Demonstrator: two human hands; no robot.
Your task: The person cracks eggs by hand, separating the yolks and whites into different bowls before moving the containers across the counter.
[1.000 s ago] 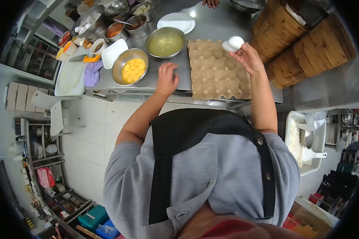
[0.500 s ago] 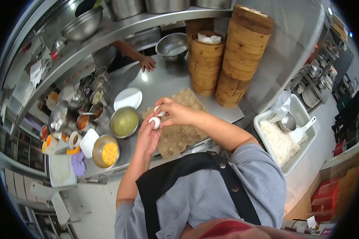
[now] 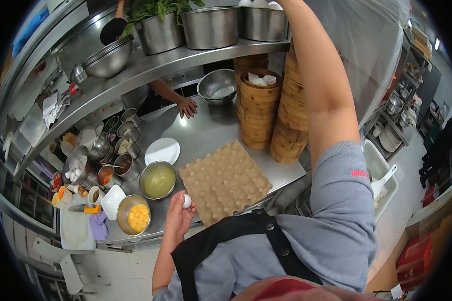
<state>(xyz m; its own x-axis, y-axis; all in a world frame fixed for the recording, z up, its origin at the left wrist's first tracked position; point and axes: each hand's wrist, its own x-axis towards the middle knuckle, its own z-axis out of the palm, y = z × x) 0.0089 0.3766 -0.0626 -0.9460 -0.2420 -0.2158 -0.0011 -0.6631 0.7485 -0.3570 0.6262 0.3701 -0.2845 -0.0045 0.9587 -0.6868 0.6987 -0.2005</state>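
My left hand (image 3: 178,215) is closed around a white egg (image 3: 187,201), just left of the cardboard egg tray (image 3: 226,183). My right arm reaches up toward the shelf, past the stacked steamers; the hand itself is cut off at the top edge, near a steel pot (image 3: 262,25) with white eggs in it. Left of the tray, a steel bowl (image 3: 157,179) holds a pale yellow-green liquid. Below it, another steel bowl (image 3: 134,214) contains several yolks. A white plate (image 3: 162,151) lies behind these bowls.
Bamboo steamers (image 3: 259,110) stand in tall stacks at the back right. A co-worker's hand (image 3: 187,107) rests on the steel counter (image 3: 208,131). Small containers crowd the left side. A white tub (image 3: 392,188) with a scoop is at right.
My right hand has left the eggs and gone up out of the frame. My left hand has moved slightly down and left with one egg. The view has shifted, showing more of the shelf.
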